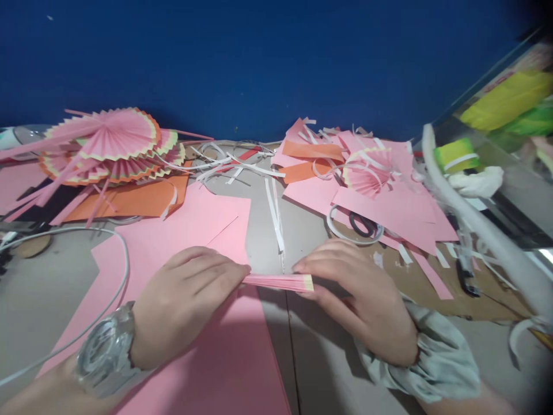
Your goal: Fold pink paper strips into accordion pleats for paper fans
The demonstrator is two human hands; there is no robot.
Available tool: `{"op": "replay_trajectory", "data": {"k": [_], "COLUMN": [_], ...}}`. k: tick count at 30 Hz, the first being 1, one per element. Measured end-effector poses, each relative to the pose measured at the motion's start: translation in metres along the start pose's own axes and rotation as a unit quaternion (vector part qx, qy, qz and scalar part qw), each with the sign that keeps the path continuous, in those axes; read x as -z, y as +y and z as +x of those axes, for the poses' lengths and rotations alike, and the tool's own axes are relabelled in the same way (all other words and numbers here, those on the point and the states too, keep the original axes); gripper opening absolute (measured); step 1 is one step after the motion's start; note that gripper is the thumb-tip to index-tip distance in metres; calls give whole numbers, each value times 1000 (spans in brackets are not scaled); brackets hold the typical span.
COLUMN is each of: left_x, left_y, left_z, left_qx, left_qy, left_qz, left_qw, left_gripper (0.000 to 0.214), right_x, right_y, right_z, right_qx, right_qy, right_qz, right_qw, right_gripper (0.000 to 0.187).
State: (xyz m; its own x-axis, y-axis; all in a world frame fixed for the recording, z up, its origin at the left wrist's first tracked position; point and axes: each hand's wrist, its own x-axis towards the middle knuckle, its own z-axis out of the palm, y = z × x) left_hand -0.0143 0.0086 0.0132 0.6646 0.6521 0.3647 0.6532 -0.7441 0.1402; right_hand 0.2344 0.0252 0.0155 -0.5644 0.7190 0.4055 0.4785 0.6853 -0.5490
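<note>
A pleated pink paper strip [279,282] with a yellow tip lies flat between my hands on the table. My left hand [185,302], with a silver watch on the wrist, pinches its left end with closed fingers. My right hand [358,302] presses down on its right end, fingers closed over it; a grey scrunchie sits on that wrist. Under my left hand lies a large pink paper sheet [194,230].
Finished pink paper fans [114,144] are stacked at the back left on orange paper [133,199]. A heap of pink and orange scraps [367,184] and white strips [242,164] lies behind. A white cable [123,259] curves on the left. Clutter lines the right edge.
</note>
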Motion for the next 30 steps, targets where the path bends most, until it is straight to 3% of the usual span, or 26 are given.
{"op": "replay_trajectory", "data": {"k": [5, 12, 21, 30], "left_x": [-2, -5, -5, -4], "left_y": [-1, 1, -1, 1], "left_z": [1, 6, 0, 1], "left_qx": [-13, 36, -10, 1], "left_qy": [-4, 1, -4, -10], "left_qz": [-2, -80, -1, -25], "left_qw": [1000, 996, 1000, 1000], "left_gripper": [20, 14, 21, 17], "right_x": [-2, -1, -3, -5], "right_y": [2, 3, 1, -2], "right_z": [0, 1, 0, -3], "right_qx": [2, 24, 28, 29], "right_qy": [-12, -41, -15, 2], "right_qz": [1, 8, -19, 22], "right_qw": [1000, 999, 999, 999], "right_gripper": [15, 13, 11, 9]}}
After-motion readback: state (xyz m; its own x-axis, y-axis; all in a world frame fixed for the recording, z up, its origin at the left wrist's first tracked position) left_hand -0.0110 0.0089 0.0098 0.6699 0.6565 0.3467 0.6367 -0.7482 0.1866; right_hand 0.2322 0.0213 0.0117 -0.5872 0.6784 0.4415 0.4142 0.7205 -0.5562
